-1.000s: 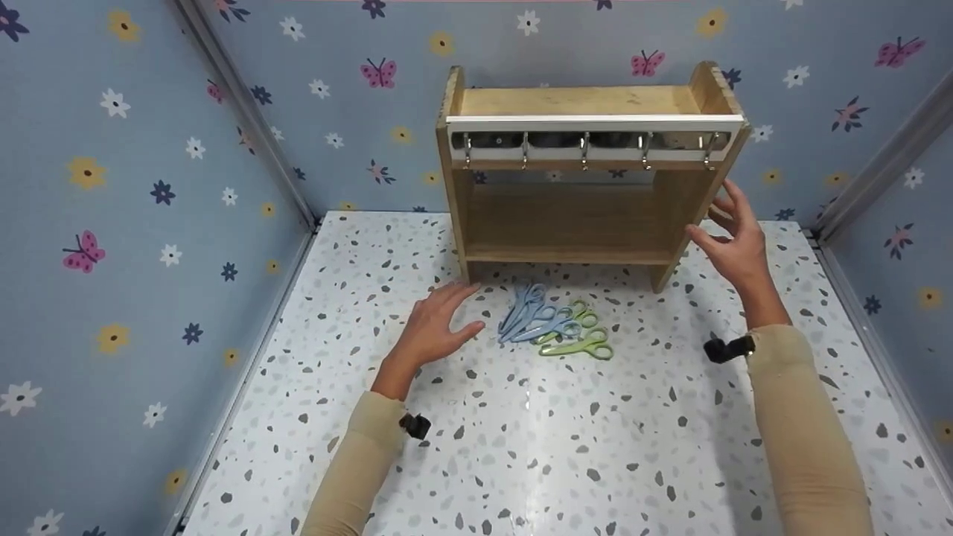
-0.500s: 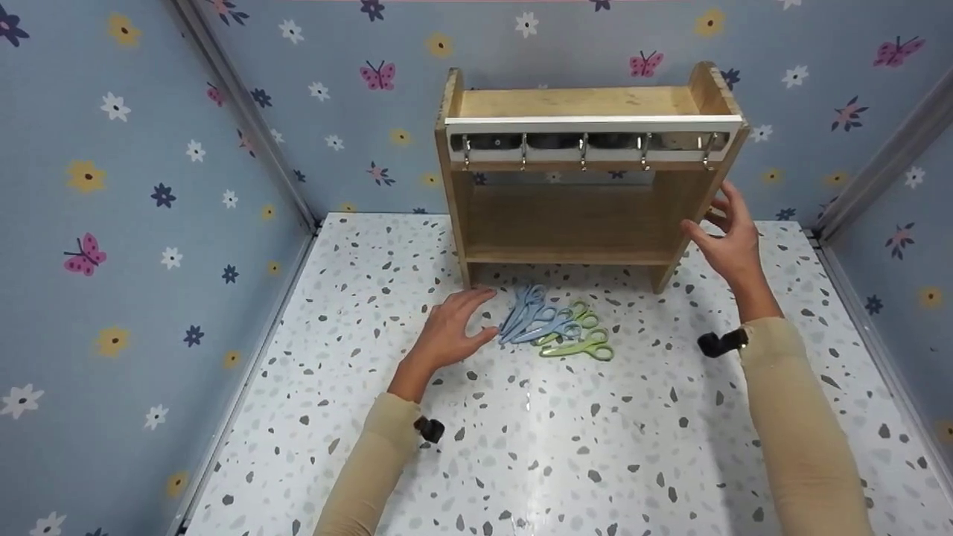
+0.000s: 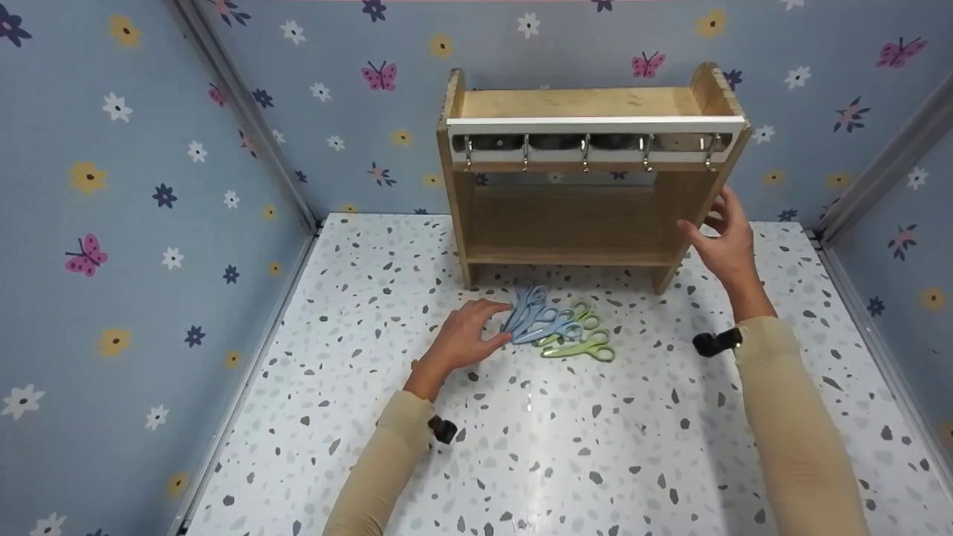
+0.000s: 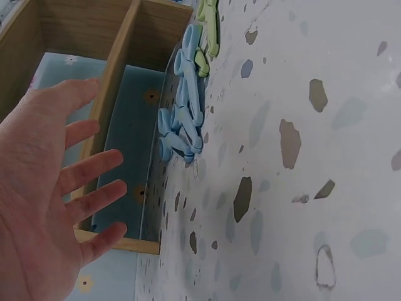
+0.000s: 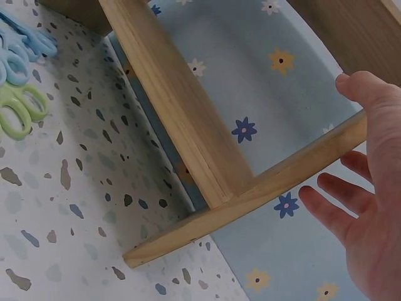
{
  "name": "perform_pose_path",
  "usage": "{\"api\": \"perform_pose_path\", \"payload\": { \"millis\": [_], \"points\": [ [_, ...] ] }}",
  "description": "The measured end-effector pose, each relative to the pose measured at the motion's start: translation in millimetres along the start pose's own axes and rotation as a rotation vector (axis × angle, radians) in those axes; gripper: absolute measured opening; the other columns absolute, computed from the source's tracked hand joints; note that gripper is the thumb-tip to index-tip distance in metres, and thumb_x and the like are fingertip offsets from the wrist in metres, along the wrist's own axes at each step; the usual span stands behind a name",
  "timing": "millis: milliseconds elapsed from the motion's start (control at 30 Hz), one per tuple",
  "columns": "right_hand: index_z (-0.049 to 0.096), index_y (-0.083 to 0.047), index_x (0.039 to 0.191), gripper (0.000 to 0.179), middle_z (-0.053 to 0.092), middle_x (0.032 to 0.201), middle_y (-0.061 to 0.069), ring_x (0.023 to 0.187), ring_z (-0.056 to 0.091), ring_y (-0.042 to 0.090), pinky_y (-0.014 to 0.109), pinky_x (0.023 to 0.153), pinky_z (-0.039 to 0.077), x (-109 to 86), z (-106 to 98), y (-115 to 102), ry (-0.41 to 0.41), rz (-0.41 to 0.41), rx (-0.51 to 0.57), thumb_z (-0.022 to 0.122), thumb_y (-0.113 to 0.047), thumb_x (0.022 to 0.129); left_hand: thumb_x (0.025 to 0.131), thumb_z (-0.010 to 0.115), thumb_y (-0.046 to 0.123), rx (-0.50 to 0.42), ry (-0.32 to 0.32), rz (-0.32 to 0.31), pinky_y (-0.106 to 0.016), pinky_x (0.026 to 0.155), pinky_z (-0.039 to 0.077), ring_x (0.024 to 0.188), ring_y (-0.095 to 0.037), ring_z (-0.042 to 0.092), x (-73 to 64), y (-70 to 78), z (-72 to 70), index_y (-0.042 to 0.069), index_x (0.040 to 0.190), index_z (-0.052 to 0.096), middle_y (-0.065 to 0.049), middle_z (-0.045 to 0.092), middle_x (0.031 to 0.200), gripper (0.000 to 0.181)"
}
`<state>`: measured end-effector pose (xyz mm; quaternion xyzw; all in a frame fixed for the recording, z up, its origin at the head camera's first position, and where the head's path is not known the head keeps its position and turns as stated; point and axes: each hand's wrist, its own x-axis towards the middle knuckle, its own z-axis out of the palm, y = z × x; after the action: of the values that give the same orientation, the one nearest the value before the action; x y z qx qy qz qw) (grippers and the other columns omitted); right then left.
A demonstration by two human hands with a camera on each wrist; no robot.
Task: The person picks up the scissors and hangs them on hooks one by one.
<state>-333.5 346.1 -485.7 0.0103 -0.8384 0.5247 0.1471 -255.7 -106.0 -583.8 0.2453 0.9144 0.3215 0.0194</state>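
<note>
My left hand (image 3: 465, 339) reaches over the table with thumb and fingers spread apart. Its fingertips are right at the left side of several blue scissors (image 3: 549, 327), which lie in an overlapping pile. Green scissors (image 3: 588, 346) lie partly beneath and to the right of the blue ones. A wooden shelf rack (image 3: 573, 254) stands upright behind the pile. Beside its right side panel is my right hand (image 3: 728, 242), thumb towards the front edge and fingers on the outer side. The right wrist view shows these fingers (image 5: 335, 200) spread around the panel, with a gap visible.
A white rail (image 3: 476, 152) with several metal hooks runs across the rack's upper front. Blue flowered walls (image 3: 372, 141) close off the back and both sides of the speckled table (image 3: 610, 447). Dark wrist cameras (image 3: 443, 429) sit on both sleeves.
My left hand has moved right, towards the blue scissors. The right hand has shifted slightly left, closer to the rack's side panel. Scissors and rack stay in place.
</note>
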Motion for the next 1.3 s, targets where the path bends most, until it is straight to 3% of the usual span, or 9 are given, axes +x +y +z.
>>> {"api": "perform_pose_path", "payload": {
  "millis": [167,367,467,633,700,867,933,1100,1300],
  "points": [
    [0.033,-0.028,0.177,0.085,0.048,0.176,0.015,0.157,0.056,0.045,0.062,0.130,0.047,0.5,2.6,-0.5,0.020,-0.002,0.001,0.079,-0.024,0.106,0.107,0.076,0.030,-0.016,-0.002,0.003,-0.067,0.121,0.050,0.146,-0.042,0.063,4.8,0.4,7.5,0.009,0.151,0.069,-0.017,0.073,0.151,0.050],
    [0.034,-0.026,0.176,0.083,0.051,0.173,0.015,0.155,0.057,0.041,0.056,0.129,0.049,2.6,4.6,1.0,0.037,0.014,0.001,0.078,-0.021,0.106,0.109,0.074,0.034,-0.015,-0.025,-0.027,-0.061,0.123,0.051,0.147,-0.038,0.064,8.1,1.8,15.1,0.013,0.151,0.069,-0.014,0.071,0.154,0.047],
    [0.034,-0.025,0.176,0.082,0.053,0.171,0.015,0.153,0.059,0.038,0.054,0.128,0.050,3.1,5.9,1.1,0.045,0.008,-0.002,0.077,-0.018,0.106,0.108,0.075,0.036,-0.023,-0.016,-0.006,-0.060,0.119,0.053,0.142,-0.038,0.067,9.8,-1.2,18.9,0.014,0.150,0.071,-0.014,0.073,0.151,0.048],
    [0.035,-0.026,0.177,0.081,0.056,0.169,0.016,0.147,0.063,0.040,0.057,0.126,0.052,4.0,7.3,3.3,0.059,-0.003,-0.008,0.074,-0.014,0.106,0.106,0.074,0.050,-0.027,0.031,0.041,-0.053,0.116,0.057,0.136,-0.031,0.070,22.6,-37.7,47.8,0.022,0.148,0.073,-0.007,0.076,0.148,0.051],
    [0.035,-0.027,0.177,0.081,0.055,0.170,0.015,0.149,0.063,0.041,0.057,0.127,0.051,4.3,7.2,3.8,0.064,0.001,-0.007,0.073,-0.012,0.107,0.106,0.073,0.051,-0.020,0.031,0.037,-0.052,0.117,0.056,0.137,-0.031,0.069,25.8,-41.1,51.8,0.023,0.148,0.073,-0.007,0.076,0.148,0.051],
    [0.037,-0.030,0.176,0.078,0.055,0.171,0.016,0.151,0.061,0.040,0.054,0.128,0.051,2.9,6.2,3.0,0.074,0.013,-0.010,0.070,-0.010,0.108,0.109,0.073,0.036,-0.011,-0.015,-0.015,-0.056,0.119,0.054,0.140,-0.036,0.068,17.7,-3.5,30.4,0.016,0.150,0.071,-0.013,0.075,0.148,0.046],
    [0.038,-0.031,0.175,0.076,0.056,0.170,0.017,0.151,0.061,0.040,0.054,0.128,0.051,2.2,6.0,3.0,0.076,0.014,-0.013,0.069,-0.010,0.109,0.109,0.073,0.034,-0.016,-0.029,-0.035,-0.055,0.121,0.053,0.141,-0.035,0.067,16.2,3.2,28.2,0.015,0.150,0.071,-0.014,0.074,0.149,0.045],
    [0.036,-0.034,0.176,0.077,0.054,0.172,0.016,0.152,0.060,0.042,0.057,0.128,0.051,2.0,6.5,4.3,0.071,0.019,-0.006,0.068,-0.010,0.110,0.108,0.074,0.034,-0.032,-0.051,-0.053,-0.056,0.124,0.051,0.144,-0.034,0.066,19.0,3.5,31.7,0.015,0.150,0.071,-0.013,0.073,0.152,0.046],
    [0.037,-0.034,0.175,0.075,0.055,0.172,0.018,0.152,0.061,0.043,0.057,0.128,0.051,3.0,6.6,6.0,0.065,0.022,-0.010,0.066,-0.010,0.111,0.108,0.074,0.033,0.026,-0.066,-0.056,-0.054,0.120,0.053,0.139,-0.032,0.066,24.6,5.3,37.9,0.015,0.148,0.073,-0.011,0.075,0.147,0.044]
  ]
}}
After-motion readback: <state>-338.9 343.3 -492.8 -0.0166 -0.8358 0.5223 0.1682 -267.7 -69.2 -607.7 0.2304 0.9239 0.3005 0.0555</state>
